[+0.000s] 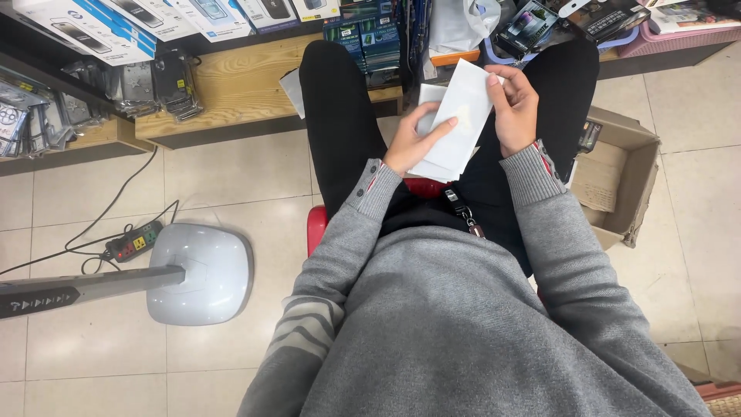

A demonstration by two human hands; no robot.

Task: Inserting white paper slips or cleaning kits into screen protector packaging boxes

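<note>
**A:** Head view, looking down. What occupies the centre of the figure?

**B:** A seated person in a grey sweater (463, 324) and black trousers (340, 123), on a red stool (316, 228). Both hands meet above the lap, over a flat white packet (457, 116) tilted so its top leans to the right.

**A:** State of each grip?

**B:** The left hand (413, 143) supports the packet from the left, its fingers lying across the lower face and the thumb hidden behind, so it is closed on the packet. The right hand (513, 108) clamps the packet's upper right edge, fingers curled over the rim. A second white sheet or packet (429, 96) shows just behind the first; whether the hands pinch it too cannot be told.

**A:** Surroundings to the left?

**B:** On the tiled floor (231, 177), near left, the grey base of a standing fan (201, 274), with a power strip (133, 241) just beside it and black cables trailing left. Far left, a wooden shelf (239, 85) carrying boxed goods and hanging accessories.

**A:** And to the right?

**B:** An open cardboard box (621, 177) on the floor beside the right leg. A small key fob (465, 214) hangs at the waist.
</note>
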